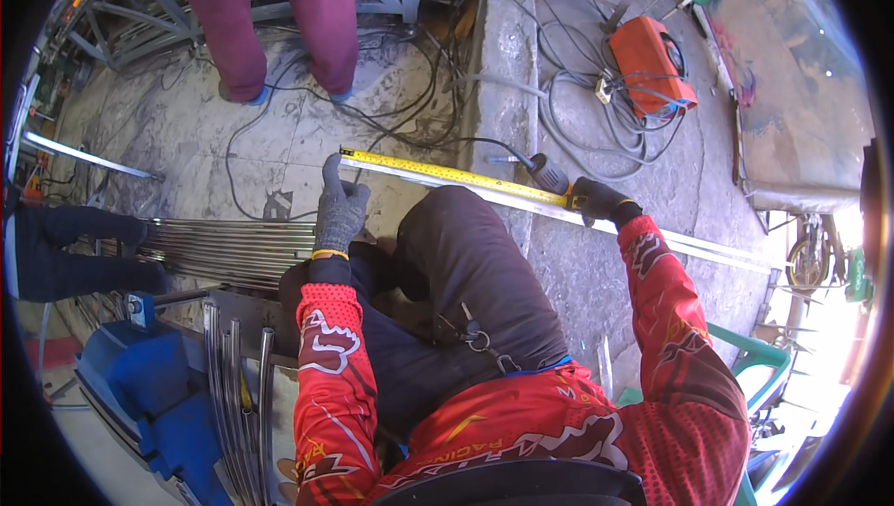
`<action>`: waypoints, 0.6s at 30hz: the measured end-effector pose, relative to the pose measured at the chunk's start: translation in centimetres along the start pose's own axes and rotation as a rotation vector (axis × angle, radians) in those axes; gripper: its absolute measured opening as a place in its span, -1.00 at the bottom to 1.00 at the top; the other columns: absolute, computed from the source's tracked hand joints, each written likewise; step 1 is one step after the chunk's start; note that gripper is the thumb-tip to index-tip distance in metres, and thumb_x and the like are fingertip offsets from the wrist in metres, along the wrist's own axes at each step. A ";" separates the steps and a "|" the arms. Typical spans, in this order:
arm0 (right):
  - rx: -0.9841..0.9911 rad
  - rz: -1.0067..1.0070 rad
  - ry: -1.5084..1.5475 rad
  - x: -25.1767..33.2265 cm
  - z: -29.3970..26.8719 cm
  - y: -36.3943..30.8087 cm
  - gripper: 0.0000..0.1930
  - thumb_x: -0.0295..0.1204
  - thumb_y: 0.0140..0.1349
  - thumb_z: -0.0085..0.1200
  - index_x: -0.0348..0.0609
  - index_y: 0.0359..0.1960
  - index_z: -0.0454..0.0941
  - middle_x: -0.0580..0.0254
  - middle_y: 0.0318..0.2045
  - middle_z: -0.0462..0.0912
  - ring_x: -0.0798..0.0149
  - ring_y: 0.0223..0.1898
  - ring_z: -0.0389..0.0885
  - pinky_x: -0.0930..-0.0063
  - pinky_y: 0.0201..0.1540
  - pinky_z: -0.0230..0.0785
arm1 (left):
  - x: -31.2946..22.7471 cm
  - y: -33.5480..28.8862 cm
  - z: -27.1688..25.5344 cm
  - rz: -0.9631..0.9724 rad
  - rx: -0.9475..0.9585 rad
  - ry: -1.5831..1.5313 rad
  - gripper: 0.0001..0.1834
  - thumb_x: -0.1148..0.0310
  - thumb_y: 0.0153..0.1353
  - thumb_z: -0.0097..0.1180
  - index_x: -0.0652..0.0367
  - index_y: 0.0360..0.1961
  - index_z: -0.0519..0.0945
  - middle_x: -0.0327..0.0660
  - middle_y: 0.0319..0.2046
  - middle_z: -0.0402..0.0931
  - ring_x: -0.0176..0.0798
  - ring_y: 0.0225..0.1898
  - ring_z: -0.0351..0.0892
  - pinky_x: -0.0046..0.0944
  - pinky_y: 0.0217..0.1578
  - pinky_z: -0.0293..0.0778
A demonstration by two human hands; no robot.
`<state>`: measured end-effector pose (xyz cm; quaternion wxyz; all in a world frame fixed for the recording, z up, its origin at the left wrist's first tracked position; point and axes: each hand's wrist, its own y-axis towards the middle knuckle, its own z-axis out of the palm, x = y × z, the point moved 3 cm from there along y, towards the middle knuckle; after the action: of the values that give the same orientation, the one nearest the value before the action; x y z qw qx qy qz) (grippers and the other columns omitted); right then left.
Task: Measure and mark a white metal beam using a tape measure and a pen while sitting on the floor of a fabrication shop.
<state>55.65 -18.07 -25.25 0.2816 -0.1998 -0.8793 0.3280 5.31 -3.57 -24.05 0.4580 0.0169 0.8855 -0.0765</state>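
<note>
A yellow measuring tape is drawn out along a long, slim, shiny metal bar. My left hand, in a grey glove, is at the left end of the bar. One finger points up against the tape's end there, and the others are curled. In its dark glove, my right hand is closed around the other end of the tape, where the case is mostly hidden by the fingers. Beyond that hand the bar runs on to the right. My bent knee is just below the tape.
Shiny metal tubes lie to the left, near a blue machine. A black-handled tool with a cable touches the bar area. A red welding machine stands far right among coiled cables. People stand at far left and ahead.
</note>
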 end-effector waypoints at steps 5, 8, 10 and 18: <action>0.005 -0.023 -0.094 0.7 -0.1 -0.6 -0.52 -0.57 -0.10 0.23 -0.16 -0.02 0.57 -0.05 -0.19 0.69 -0.01 -0.08 0.67 0.14 -0.08 0.51 | 0.1 0.0 0.1 -0.013 0.002 0.017 -0.20 0.35 0.21 0.17 -0.07 0.44 0.08 -0.06 -0.38 0.58 0.01 -0.31 0.64 0.06 -0.16 0.53; -0.017 -0.042 -0.093 1.7 0.1 -1.3 -0.53 -0.58 -0.11 0.23 -0.16 -0.04 0.57 -0.06 -0.19 0.69 -0.01 -0.08 0.67 0.13 -0.08 0.51 | 0.8 0.1 0.0 -0.030 0.006 -0.016 -0.19 0.35 0.21 0.18 -0.08 0.44 0.08 -0.06 -0.38 0.58 0.00 -0.32 0.63 0.05 -0.16 0.53; -0.003 0.002 -0.042 2.0 0.3 -1.2 -0.51 -0.58 -0.13 0.24 -0.16 -0.03 0.57 -0.07 -0.18 0.69 -0.02 -0.07 0.67 0.12 -0.08 0.51 | 1.0 0.1 -0.1 -0.025 0.005 -0.018 -0.19 0.35 0.21 0.18 -0.08 0.44 0.08 -0.07 -0.38 0.58 0.00 -0.32 0.63 0.05 -0.17 0.53; -0.141 -0.052 -0.276 1.4 1.6 -1.1 -0.41 -0.52 -0.14 0.30 -0.16 0.05 0.49 -0.13 -0.17 0.70 -0.14 -0.07 0.69 0.05 -0.06 0.54 | -0.4 -0.2 -0.2 -0.023 0.008 0.025 -0.18 0.35 0.20 0.18 -0.08 0.45 0.08 -0.06 -0.38 0.59 0.00 -0.31 0.64 0.03 -0.18 0.53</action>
<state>53.37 -18.88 -24.98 0.1515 -0.1491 -0.9355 0.2822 5.36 -3.73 -23.57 0.4459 0.0096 0.8910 -0.0848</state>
